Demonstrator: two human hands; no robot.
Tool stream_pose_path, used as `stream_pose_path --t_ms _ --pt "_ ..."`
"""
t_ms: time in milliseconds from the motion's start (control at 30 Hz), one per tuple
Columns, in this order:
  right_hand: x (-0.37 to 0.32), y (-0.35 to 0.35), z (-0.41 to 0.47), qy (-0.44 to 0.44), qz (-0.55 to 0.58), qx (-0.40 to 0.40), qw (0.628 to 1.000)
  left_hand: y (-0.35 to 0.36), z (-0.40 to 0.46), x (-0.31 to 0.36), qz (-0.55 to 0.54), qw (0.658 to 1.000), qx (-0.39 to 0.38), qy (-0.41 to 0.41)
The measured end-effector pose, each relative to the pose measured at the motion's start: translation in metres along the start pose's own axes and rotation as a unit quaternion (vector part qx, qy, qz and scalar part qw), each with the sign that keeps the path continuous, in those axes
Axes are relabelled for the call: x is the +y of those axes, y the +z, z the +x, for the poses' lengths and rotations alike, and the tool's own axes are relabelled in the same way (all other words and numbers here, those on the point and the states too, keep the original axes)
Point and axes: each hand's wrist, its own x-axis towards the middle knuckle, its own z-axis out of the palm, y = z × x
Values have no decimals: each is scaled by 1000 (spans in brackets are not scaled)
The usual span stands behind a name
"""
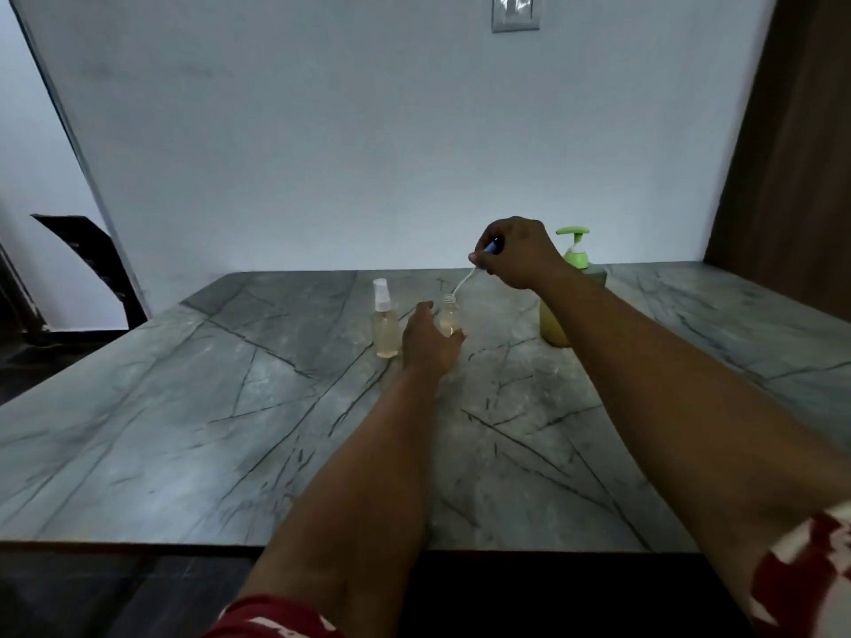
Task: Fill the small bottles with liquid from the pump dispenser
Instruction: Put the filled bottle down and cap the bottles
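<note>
Two small clear bottles stand near the middle of the grey marble table. The left bottle wears a white spray cap and holds pale yellowish liquid. The right bottle is uncapped, and my left hand grips it from the left. My right hand holds a spray cap with a blue top above that bottle. The cap's thin white tube slants down to the bottle's mouth. The pump dispenser, green-headed with yellow liquid, stands behind my right forearm, partly hidden.
A white wall runs behind the table with a switch plate high up. A dark chair stands off the table's left corner. A brown wooden panel is at the right. The table's front edge lies near me.
</note>
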Motion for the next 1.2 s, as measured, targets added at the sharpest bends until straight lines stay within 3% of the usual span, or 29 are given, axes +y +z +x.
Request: stream_pose_path --t_ms 200,400,567,733,800,867,900,967,1100,1133,1200 --pt "-9 16 11 -18 -33 -80 996 4 2 -4 -30 999 -5 25" --pt "-6 43 14 -16 -71 -209 975 5 3 -11 -70 997 -4 36" --pt "2 53 18 -9 -70 -203 977 6 5 -15 -80 996 -5 40" --pt "3 65 21 11 -183 -145 972 5 5 -12 -72 997 -16 28" --pt "6 65 19 47 -73 -176 980 3 6 -13 -78 996 -21 31" --pt "8 58 15 103 140 -225 959 3 7 -14 -77 996 -21 35" --pt "10 55 13 102 188 -234 948 2 7 -14 -74 996 -21 38" --pt "12 55 14 90 174 -207 958 3 6 -14 -71 996 -20 42" --pt "7 67 12 112 -14 -128 985 2 5 -11 -69 997 -23 32" --pt "7 69 11 115 -26 -140 983 1 5 -10 -62 997 -23 31" --pt "7 68 8 148 73 -204 965 1 6 -11 -52 998 -25 33"
